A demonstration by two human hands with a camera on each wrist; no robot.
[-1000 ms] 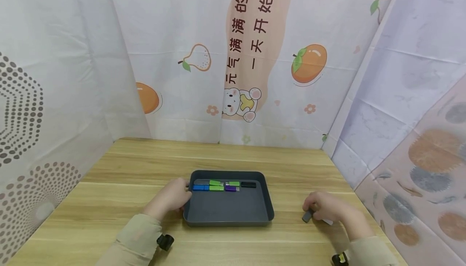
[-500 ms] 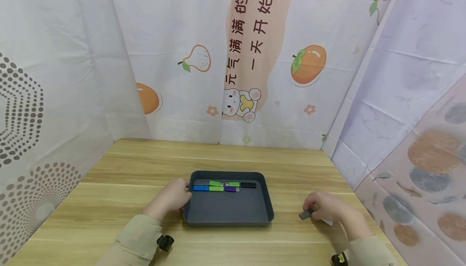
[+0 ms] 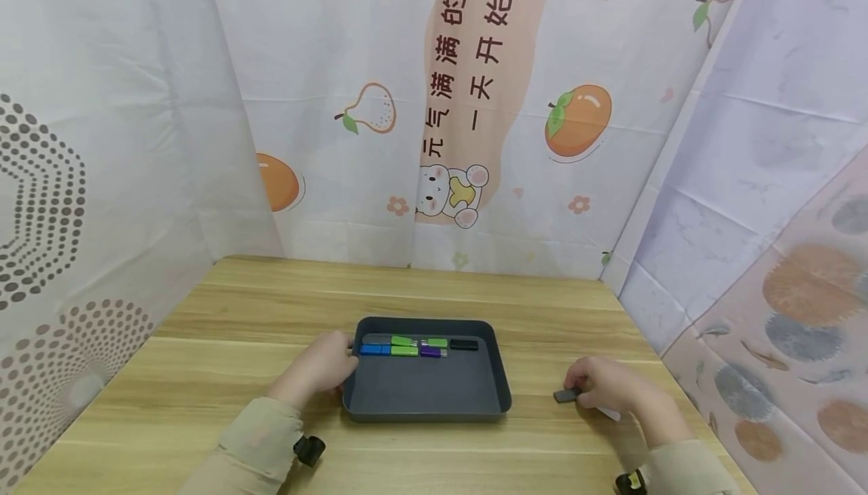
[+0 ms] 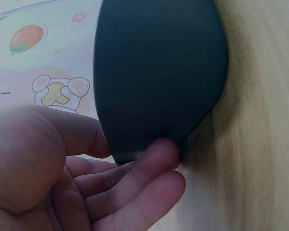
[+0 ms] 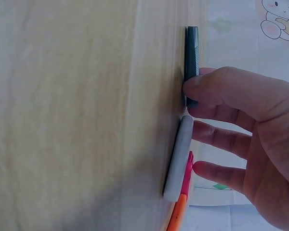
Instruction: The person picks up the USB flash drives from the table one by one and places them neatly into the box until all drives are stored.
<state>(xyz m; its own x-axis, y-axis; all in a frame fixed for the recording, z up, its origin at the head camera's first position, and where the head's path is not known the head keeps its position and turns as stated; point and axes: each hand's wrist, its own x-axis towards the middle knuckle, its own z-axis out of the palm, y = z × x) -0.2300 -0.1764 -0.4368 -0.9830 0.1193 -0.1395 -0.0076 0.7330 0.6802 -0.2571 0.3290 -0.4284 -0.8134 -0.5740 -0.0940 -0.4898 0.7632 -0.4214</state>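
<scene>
My left hand [image 3: 325, 362] grips the left wall of a dark grey tray [image 3: 427, 397], thumb at the rim and fingers beneath in the left wrist view. Inside the tray, USB sticks lie in two rows along the back: a blue one [image 3: 374, 349], several green ones [image 3: 404, 351], a purple one [image 3: 432, 352] and a black one [image 3: 464, 345]. To the tray's right, my right hand [image 3: 603, 386] pinches a dark grey USB stick [image 5: 191, 53] between thumb and fingers, low at the wooden table. Its far end points left, toward the tray.
Beside my right fingers lies a whitish rounded bar [image 5: 179, 159] on the table [image 3: 271, 329]. Behind it are a pink piece [image 5: 187, 173] and an orange piece [image 5: 177, 214], partly hidden. Printed curtains [image 3: 325, 178] stand behind the table and along both sides.
The grey USB stick has turned in my right fingers, its free end swinging left from a slanted to a nearly sideways lie. My left hand and the tray hold still.
</scene>
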